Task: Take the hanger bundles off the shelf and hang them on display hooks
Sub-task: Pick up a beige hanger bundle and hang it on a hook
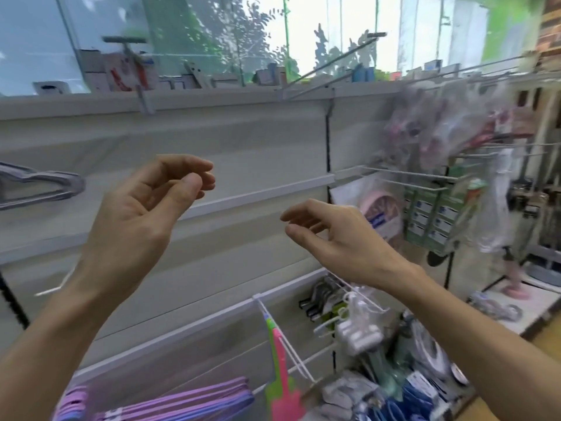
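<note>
I am looking at a pale grey display wall [212,141] crossed by white rails [261,194], with a window above it showing trees and daylight, and small boxed goods lined along the top ledge [188,94]. My left hand [142,208] is raised before the wall, its fingers loosely curled with the thumb near the fingertips, and it holds nothing. My right hand [337,235] hangs a little lower, well apart from the left, fingers relaxed and slightly bent, also holding nothing. A grey hanger bundle [42,185] hangs at the far left edge of the wall, and a purple hanger bundle [170,402] lies low at the bottom left. Just right of that, a pink and green swatter [280,378] dangles from a white wire hook [291,350]. More wire hooks to the right carry bagged goods [449,123] and green packets [431,214], too blurred to tell apart. The floor [543,341] at the far right looks yellowish.
</note>
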Available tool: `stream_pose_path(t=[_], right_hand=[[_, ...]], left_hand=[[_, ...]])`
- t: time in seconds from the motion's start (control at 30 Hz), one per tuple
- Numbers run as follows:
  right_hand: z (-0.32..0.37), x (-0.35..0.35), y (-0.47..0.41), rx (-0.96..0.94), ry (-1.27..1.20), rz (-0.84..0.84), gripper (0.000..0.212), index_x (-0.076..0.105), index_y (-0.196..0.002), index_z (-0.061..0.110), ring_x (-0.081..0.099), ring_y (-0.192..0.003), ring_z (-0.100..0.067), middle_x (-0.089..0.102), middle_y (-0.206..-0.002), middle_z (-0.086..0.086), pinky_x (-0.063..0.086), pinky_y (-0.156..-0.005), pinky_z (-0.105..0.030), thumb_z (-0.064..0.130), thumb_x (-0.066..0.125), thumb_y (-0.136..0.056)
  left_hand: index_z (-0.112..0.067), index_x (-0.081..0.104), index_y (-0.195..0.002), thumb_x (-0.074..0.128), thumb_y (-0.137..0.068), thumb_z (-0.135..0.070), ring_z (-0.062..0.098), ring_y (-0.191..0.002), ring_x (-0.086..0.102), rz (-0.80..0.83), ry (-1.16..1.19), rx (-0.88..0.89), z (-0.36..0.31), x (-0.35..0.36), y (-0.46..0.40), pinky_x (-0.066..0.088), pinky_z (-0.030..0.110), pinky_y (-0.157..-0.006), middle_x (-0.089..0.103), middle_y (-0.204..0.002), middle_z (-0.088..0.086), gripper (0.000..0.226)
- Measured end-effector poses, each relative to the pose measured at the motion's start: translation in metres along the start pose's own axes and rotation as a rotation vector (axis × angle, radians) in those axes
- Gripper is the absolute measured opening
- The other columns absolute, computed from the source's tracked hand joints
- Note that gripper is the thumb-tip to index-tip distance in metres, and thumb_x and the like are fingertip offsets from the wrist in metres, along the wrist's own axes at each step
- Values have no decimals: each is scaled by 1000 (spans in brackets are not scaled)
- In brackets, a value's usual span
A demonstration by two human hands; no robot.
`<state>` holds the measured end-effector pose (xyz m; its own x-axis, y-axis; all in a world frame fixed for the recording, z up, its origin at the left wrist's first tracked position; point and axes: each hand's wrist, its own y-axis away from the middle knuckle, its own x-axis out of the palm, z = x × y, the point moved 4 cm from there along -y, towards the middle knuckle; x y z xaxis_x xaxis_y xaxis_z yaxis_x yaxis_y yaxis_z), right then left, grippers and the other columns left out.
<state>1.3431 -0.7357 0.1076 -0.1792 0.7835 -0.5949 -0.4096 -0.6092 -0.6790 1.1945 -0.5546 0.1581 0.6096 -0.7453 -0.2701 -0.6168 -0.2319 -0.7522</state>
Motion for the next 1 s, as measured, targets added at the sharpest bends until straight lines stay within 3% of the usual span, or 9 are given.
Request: stream_pose_path(t=[0.23,0.4,0.5,0.6,0.73,1.0], right_hand=[[-60,-81,89,143,83,-58,22,70,-115,15,67,-90,-2,73,-96,8,54,-81,-24,23,65,-96],[-91,-140,155,243,173,-70,23,69,-116,11,65,-90,-3,71,-99,6,53,-80,-19,23,64,-97],[-105,-170,192,312,223,-104,21,69,-115,11,62,-88,2,67,-95,9,47,-78,-9,22,64,-97],[-118,-198,227,398,274,-142,21,69,-115,11,63,-88,-2,68,-95,7,47,-77,-10,22,64,-97],[-130,-233,272,512,344,-216,20,69,-112,9,64,-87,-4,70,-96,4,51,-77,-15,21,64,-97],[-148,-270,355,807,467,-333,21,69,-113,8,64,-87,-5,72,-99,2,51,-77,-16,20,63,-97]], left_hand=[[-30,67,-109,56,-96,-29,23,-107,68,97,139,26,-18,112,5,52,38,-99,72,-103,-1,17],[-31,67,-110,56,-93,-35,25,-107,68,201,259,28,-32,204,11,52,43,-98,72,-103,-1,21],[-29,68,-109,57,-92,-34,28,-105,68,280,375,11,-39,261,17,52,43,-98,72,-102,1,20],[-31,69,-107,58,-93,-32,28,-104,67,367,462,1,-45,316,23,51,43,-98,71,-103,1,18],[-18,66,-112,54,-99,-19,28,-104,67,480,558,-2,-53,387,30,52,46,-98,69,-104,6,17],[-11,63,-113,54,-99,-13,20,-96,70,745,741,-15,-63,506,62,54,27,-87,71,-96,-2,16]])
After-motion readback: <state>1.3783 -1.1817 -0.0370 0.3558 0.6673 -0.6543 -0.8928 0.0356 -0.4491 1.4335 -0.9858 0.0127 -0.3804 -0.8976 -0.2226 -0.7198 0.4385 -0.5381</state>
